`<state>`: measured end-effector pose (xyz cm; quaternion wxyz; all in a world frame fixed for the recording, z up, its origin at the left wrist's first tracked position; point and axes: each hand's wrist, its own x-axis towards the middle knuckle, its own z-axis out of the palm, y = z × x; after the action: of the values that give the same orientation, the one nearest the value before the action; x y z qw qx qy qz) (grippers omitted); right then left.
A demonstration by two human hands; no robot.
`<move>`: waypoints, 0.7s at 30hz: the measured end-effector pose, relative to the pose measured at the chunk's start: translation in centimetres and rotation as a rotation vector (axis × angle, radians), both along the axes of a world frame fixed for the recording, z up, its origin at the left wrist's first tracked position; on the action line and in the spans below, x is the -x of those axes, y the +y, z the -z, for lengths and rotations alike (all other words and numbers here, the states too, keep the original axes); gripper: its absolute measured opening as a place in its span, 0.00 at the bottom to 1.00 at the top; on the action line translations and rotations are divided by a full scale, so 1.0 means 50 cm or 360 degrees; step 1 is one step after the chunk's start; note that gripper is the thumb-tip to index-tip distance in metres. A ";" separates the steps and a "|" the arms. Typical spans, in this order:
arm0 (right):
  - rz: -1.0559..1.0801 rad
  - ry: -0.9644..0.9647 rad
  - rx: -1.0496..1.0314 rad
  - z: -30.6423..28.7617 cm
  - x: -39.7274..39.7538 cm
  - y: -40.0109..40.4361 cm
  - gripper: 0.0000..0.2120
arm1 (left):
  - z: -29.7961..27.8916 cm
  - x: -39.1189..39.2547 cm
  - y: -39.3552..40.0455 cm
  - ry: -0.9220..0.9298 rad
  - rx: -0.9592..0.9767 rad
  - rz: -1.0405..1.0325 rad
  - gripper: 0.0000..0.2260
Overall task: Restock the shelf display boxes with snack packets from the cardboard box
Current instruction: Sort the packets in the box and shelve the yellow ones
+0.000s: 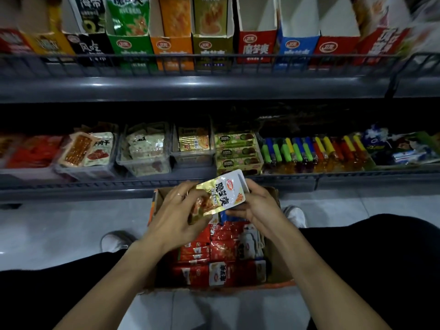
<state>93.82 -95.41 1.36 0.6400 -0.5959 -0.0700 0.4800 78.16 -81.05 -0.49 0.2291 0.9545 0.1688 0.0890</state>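
Both hands hold a gold and white snack packet (222, 194) above the cardboard box (282, 273) on the floor. My left hand (177, 214) grips the packet's left side with curled fingers. My right hand (256, 203) pinches its right edge. The box holds several red and white snack packets (214, 256). On the upper shelf stand display boxes in a row: green (129, 47), orange (175, 50), olive (212, 47), red (257, 44), blue (297, 46) and another red (337, 46). The three on the right show no packets inside.
A wire rail (214, 58) runs along the upper shelf's front. The lower shelf carries clear tubs of snacks (145, 151), stacked green packs (238, 151) and several coloured lighters (309, 148). My white shoes (114, 240) rest on the grey floor tiles beside the box.
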 end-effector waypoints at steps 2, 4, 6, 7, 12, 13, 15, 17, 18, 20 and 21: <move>0.0047 0.0032 -0.0053 -0.020 -0.004 -0.001 0.14 | -0.023 -0.009 0.002 0.0013 -0.0006 -0.0027 0.26; 0.0076 0.0082 -0.0111 -0.044 -0.010 -0.001 0.13 | -0.046 -0.019 0.005 0.0011 0.0006 -0.0050 0.27; 0.0110 0.0103 -0.0100 -0.068 -0.015 0.002 0.13 | -0.072 -0.030 0.010 -0.0028 0.0114 -0.0079 0.27; 0.0134 0.0095 -0.0073 -0.079 -0.017 0.005 0.15 | -0.088 -0.036 0.012 -0.0047 0.0180 -0.0095 0.27; 0.0039 -0.0542 0.0007 -0.132 -0.014 0.019 0.19 | -0.157 -0.065 0.022 -0.0213 0.0204 -0.0051 0.18; 0.0046 -0.0680 0.0034 -0.144 -0.016 0.022 0.18 | -0.171 -0.071 0.026 -0.0300 0.0238 -0.0020 0.15; 0.0108 -0.0766 0.0036 -0.172 -0.027 0.028 0.17 | -0.196 -0.085 0.040 -0.0423 0.0405 -0.0006 0.16; 0.0130 -0.0856 0.0033 -0.202 -0.040 0.033 0.16 | -0.225 -0.100 0.057 -0.0398 0.0767 -0.0104 0.20; 0.0136 -0.0900 0.0028 -0.214 -0.047 0.035 0.16 | -0.239 -0.107 0.062 -0.0361 0.0956 -0.0137 0.20; 0.0161 -0.0948 0.0009 -0.232 -0.055 0.039 0.19 | -0.257 -0.117 0.067 -0.0346 0.1147 -0.0113 0.14; 0.0184 -0.0927 -0.0014 -0.240 -0.055 0.042 0.22 | -0.263 -0.120 0.068 -0.0376 0.1171 -0.0113 0.11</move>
<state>96.55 -93.29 13.34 0.6220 -0.7087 -0.2187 0.2512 84.17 -77.67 12.67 0.5709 0.7853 0.1948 0.1398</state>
